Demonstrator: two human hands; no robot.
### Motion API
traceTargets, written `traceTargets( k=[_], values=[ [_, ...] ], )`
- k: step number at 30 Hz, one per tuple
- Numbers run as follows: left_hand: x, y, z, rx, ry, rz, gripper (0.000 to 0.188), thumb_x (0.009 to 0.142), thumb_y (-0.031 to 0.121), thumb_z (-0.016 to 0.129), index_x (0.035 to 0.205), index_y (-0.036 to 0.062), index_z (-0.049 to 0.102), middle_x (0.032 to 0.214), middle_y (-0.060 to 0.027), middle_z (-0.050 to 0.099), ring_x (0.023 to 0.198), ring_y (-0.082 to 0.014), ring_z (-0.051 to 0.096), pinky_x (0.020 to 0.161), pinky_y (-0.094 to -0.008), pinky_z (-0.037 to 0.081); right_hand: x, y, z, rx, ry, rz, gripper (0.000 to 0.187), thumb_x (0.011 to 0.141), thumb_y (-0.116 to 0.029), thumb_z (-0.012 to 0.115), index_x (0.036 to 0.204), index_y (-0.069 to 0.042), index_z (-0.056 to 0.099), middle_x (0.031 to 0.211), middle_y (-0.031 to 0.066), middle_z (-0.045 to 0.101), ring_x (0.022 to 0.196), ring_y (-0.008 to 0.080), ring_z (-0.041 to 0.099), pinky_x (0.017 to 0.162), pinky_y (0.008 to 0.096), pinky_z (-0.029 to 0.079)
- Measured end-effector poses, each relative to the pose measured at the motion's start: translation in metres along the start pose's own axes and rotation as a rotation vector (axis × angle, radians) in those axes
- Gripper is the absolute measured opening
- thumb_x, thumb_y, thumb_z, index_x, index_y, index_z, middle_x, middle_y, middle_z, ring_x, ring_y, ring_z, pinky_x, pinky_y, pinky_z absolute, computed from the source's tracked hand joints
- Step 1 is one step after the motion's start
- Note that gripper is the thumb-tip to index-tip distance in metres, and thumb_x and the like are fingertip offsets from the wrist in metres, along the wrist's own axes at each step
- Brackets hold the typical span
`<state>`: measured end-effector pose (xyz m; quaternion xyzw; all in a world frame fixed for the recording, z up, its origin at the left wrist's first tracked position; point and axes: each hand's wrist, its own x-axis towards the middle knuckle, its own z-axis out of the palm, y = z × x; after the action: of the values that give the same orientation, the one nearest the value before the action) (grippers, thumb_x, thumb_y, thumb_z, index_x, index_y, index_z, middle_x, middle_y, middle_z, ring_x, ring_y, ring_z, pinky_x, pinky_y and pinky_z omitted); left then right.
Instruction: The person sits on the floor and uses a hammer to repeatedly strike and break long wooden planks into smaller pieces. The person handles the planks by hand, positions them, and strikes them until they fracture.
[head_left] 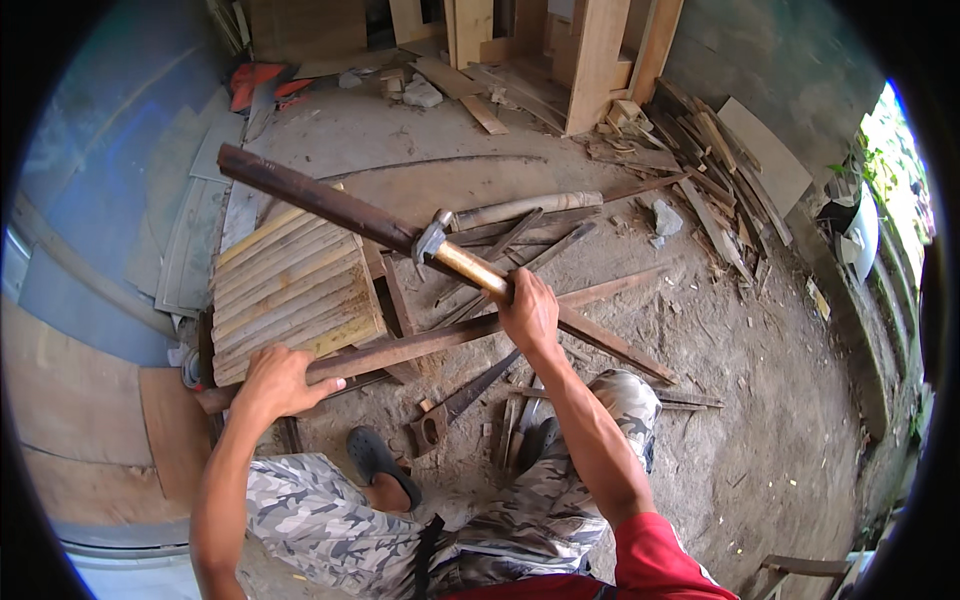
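Dusty floor (760, 400) below, right hand (530, 308) clenches a claw hammer (458, 260), likely head-heavy, best gripped by the handle (484, 275), left hand (280, 380) clasping a batten (430, 342)!

Free room above dirt floor (760, 400) at right, wooden strip (420, 348) in the way centre-left

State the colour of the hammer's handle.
The hammer's handle is light yellowish-brown, best seen in the head view.
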<state>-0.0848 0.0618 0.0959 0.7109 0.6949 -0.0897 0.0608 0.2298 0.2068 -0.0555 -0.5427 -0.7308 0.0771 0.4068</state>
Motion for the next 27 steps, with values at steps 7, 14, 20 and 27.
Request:
traceTargets(
  k=[7, 14, 20, 27],
  values=[
    [0.001, -0.016, 0.081, -0.228, -0.193, 0.122, 0.094, 0.068, 0.064, 0.075, 0.122, -0.0098, 0.057, 0.099, -0.0306, 0.067, 0.096, -0.0422, 0.066, 0.088, -0.0447, 0.051, 0.023, -0.007, -0.003, 0.024, 0.036, 0.089, 0.040, 0.079, -0.036, 0.077, 0.089, -0.003, 0.055, 0.082, 0.0165, 0.063, 0.083, 0.0374, 0.061, 0.074, 0.0457, 0.046],
    [-0.008, 0.041, 0.075, -0.462, -0.482, -0.012, 0.088, 0.083, 0.051, 0.069, 0.136, -0.0136, 0.041, 0.093, -0.0290, 0.068, 0.081, -0.0318, 0.070, 0.078, -0.0411, 0.054, 0.017, 0.030, 0.018, 0.007, -0.158, 0.250, 0.053, 0.075, -0.045, 0.078, 0.091, -0.001, 0.053, 0.084, 0.0202, 0.064, 0.084, 0.0418, 0.061, 0.072, 0.0497, 0.046],
    [0.000, 0.050, 0.082, -0.496, -0.702, -0.005, 0.086, 0.089, 0.050, 0.064, 0.136, -0.0160, 0.036, 0.077, -0.0192, 0.069, 0.058, -0.0218, 0.068, 0.057, -0.0342, 0.055, 0.006, 0.050, 0.028, -0.022, -0.339, 0.317, 0.056, 0.077, -0.051, 0.075, 0.093, -0.002, 0.054, 0.087, 0.0218, 0.065, 0.087, 0.0432, 0.062, 0.073, 0.0493, 0.047],
    [-0.007, 0.051, 0.104, -0.595, -0.642, -0.047, 0.081, 0.089, 0.049, 0.064, 0.134, -0.0136, 0.041, 0.075, -0.0182, 0.068, 0.057, -0.0221, 0.068, 0.055, -0.0345, 0.055, 0.001, 0.058, 0.013, -0.022, -0.338, 0.235, 0.048, 0.081, -0.045, 0.073, 0.093, -0.001, 0.056, 0.085, 0.0232, 0.065, 0.087, 0.0428, 0.063, 0.073, 0.0486, 0.048]
  ],
)
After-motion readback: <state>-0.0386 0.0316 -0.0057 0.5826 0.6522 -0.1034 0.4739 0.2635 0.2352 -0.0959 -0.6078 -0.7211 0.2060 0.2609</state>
